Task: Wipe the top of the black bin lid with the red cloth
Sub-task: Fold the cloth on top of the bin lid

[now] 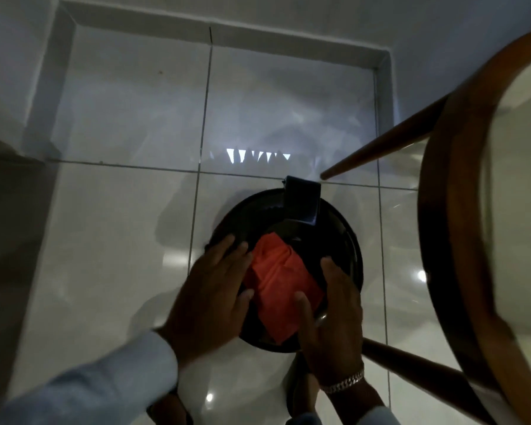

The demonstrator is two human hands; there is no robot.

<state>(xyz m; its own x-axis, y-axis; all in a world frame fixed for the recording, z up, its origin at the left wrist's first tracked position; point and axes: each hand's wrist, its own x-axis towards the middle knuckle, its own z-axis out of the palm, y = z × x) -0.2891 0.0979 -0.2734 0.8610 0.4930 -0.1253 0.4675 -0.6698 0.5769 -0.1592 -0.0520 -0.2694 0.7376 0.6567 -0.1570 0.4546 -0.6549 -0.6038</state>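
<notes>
A round black bin lid [341,231] sits on the tiled floor below me, with a raised black hinge block [302,200] at its far edge. A folded red cloth [281,283] lies flat on the middle of the lid. My left hand [212,289] rests flat with fingers spread on the lid's left side, touching the cloth's left edge. My right hand [334,317] lies over the cloth's right and near side, thumb on the cloth, fingers extended. A silver bracelet is on my right wrist.
A round wooden table [454,228] with a glass top stands at the right, and two of its legs [380,148] slant down close beside the bin. Glossy white floor tiles [120,240] spread to the left. A white wall skirting [227,35] runs along the far side.
</notes>
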